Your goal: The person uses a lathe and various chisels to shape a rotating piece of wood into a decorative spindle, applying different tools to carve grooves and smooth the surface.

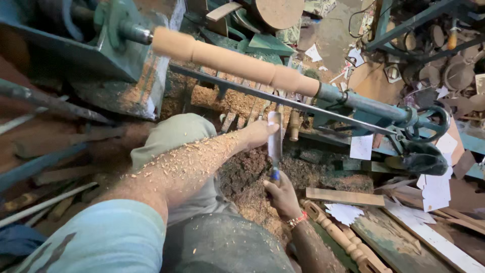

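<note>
Below the long, round, pale wooden rod that sits across the green metal lathe, two bare hands hold one tool. It is a long flat metal chisel with a blue handle, and it points up toward the rod. Its tip sits just under the thin metal bar that runs along below the rod.

The left hand reaches far out, with the arm stretched straight and covered in little wood chips. Its fingers are curled over the blade near the tip, pressing it down.

The right hand is lower, farther from the rod. Its fingers are closed tight around the blue handle, and the wrist wears a beaded band.

Brown sawdust lies piled under the rod. A carved, bumpy wooden spindle lies beside the right wrist, well below the rod.
</note>
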